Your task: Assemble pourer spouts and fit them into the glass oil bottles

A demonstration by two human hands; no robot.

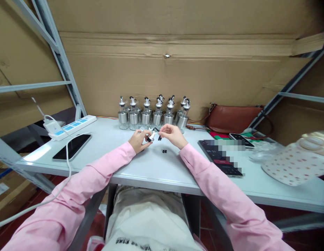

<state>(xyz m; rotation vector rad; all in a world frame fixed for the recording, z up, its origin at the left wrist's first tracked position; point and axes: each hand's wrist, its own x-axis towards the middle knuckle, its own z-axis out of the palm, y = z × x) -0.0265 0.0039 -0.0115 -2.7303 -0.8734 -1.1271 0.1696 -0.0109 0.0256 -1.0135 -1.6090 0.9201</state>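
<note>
We work at a white counter [151, 172] with both hands near its middle. Our left grip [136, 142] is closed on a white pour spout [151, 136] with black parts, pinching it between thumb and fingers just above the surface. Our right grip [174, 135] comes in from the other side, fingertips drawn together on a small black piece [159, 138] right beside the spout; we cannot tell whether the two are joined. Just below, two tiny black caps [164, 151] lie side by side on the counter.

Behind our hands we have a cluster of glass bottles [157, 118] with steel sleeves, standing upright and topped with similar pour spouts, before a cardboard wall [167, 76]. To our left are a white power strip [80, 124] and a dark-screened tablet [72, 148], a white cable [70, 167] crossing over it. To our right we see a larger device [216, 157] showing a timer, partly blurred out, a smaller phone [247, 142], a brown handbag [231, 119] and a spotted white item [295, 165] near the edge.
</note>
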